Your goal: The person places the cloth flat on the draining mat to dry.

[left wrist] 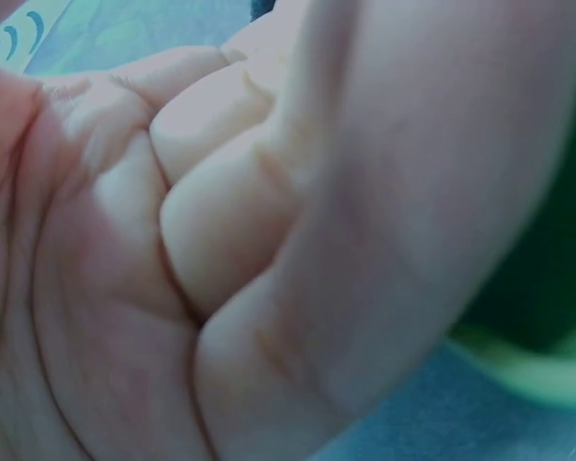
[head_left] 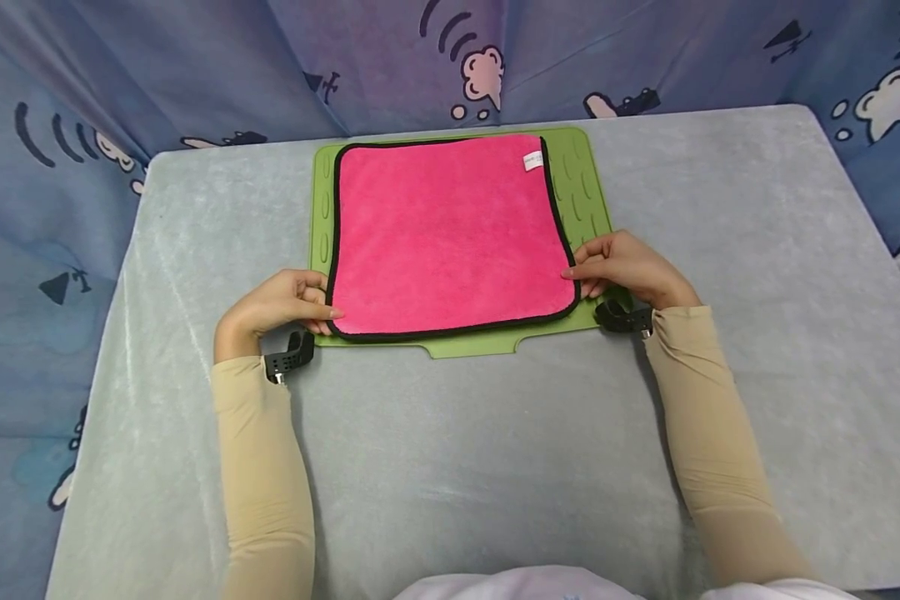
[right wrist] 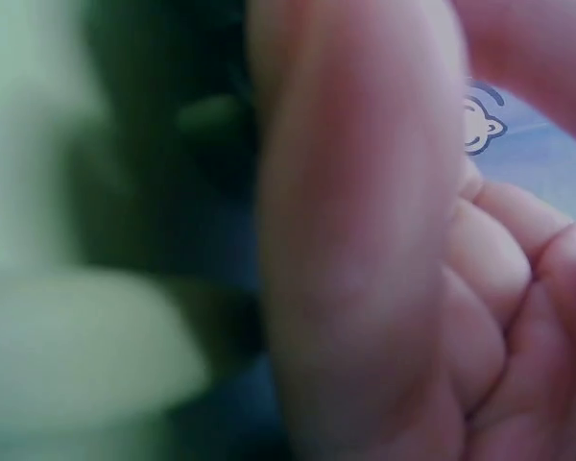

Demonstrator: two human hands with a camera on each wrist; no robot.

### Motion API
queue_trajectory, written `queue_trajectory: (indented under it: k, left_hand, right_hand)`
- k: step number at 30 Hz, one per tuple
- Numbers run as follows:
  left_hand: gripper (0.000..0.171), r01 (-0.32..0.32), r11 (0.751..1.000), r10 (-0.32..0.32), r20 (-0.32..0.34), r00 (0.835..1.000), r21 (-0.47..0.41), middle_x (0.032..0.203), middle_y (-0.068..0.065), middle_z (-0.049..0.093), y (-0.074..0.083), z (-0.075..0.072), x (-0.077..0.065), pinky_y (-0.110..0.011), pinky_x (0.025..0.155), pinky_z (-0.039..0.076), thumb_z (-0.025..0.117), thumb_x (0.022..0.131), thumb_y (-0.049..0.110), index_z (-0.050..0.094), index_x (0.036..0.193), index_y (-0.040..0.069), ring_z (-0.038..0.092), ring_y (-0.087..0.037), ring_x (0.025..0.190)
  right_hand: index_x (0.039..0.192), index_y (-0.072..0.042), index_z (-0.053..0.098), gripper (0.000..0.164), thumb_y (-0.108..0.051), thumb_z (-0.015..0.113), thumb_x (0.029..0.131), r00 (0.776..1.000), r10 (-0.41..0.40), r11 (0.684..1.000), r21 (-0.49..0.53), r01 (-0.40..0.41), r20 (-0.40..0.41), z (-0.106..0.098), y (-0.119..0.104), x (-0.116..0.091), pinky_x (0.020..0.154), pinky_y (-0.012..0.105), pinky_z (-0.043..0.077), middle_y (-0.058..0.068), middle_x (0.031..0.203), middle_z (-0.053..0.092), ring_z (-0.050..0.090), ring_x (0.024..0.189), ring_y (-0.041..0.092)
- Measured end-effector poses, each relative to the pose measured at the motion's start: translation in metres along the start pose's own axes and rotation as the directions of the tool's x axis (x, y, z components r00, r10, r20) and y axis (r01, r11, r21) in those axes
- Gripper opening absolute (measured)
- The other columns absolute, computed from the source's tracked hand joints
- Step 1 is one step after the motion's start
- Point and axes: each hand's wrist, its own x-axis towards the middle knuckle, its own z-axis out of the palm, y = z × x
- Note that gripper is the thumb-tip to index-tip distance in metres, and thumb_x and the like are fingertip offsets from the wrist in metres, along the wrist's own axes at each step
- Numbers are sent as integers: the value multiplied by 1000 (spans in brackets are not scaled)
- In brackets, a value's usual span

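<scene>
A pink cloth (head_left: 450, 233) with a black edge binding and a small white tag lies spread over a green board (head_left: 581, 183), whose rim shows on all sides. My left hand (head_left: 281, 304) pinches the cloth's near left corner, thumb on top and fingers beneath. At the near right corner my right hand (head_left: 622, 265) pinches the cloth the same way. Up close in the left wrist view, curled fingers (left wrist: 221, 211) fill the frame and the cloth is hidden. The right wrist view is blurred, with a thumb (right wrist: 355, 250) across the middle and green beside it.
A grey covered table (head_left: 480, 467) carries the board near its far edge. Behind and to the left hangs a blue-purple printed curtain (head_left: 390, 67). Black wrist straps (head_left: 288, 357) sit below both hands.
</scene>
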Motion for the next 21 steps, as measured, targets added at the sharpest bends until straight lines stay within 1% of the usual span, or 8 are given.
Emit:
queue_trajectory:
  k: [5,10,13,15,18,21]
  left_hand:
    - [25,2,1000,-2,-2,1000,12,69,-6,65,-1,-1,1,-26,60,56,61,86,-4,36,85,-2,67,-14,60]
    - [27,6,1000,-6,9,1000,25,69,-7,66,1,0,1,-28,61,57,62,86,-3,36,82,-1,68,-16,64]
    - [28,3,1000,-4,14,1000,28,69,-8,65,2,0,2,-28,61,57,62,86,-3,36,79,-1,68,-16,64]
    - [28,1,1000,-1,18,1000,26,69,-8,65,2,0,1,-28,61,57,62,86,-4,35,78,0,68,-17,65]
    - [29,4,1000,-4,27,1000,18,69,-8,66,2,0,1,-28,61,57,61,86,-5,34,77,-1,68,-17,65]
    - [30,11,1000,-12,33,999,13,69,-8,66,1,0,1,-28,61,57,61,86,-5,33,77,0,69,-17,65]
  right_hand:
    - [83,3,61,13,-7,69,85,999,5,1000,-13,-4,40,-1,0,-1,55,28,56,6,64,63,62,54,13]
    - [82,4,58,17,-8,69,85,992,-3,998,-58,11,125,-2,0,-2,59,32,57,10,68,66,66,59,17]
    - [82,5,58,16,-6,69,85,986,-23,998,-57,32,165,-2,1,-2,60,33,57,11,69,66,67,60,18]
    - [84,6,58,14,-4,68,85,984,-34,998,-41,42,174,-3,1,-3,59,32,57,10,69,66,67,60,17]
    - [88,7,60,11,-2,66,85,986,-39,999,-18,42,165,-6,1,-5,58,31,57,8,69,67,66,59,16]
    - [89,7,60,12,-2,66,85,986,-35,999,-16,38,163,-6,2,-5,58,31,57,7,70,67,66,59,15]
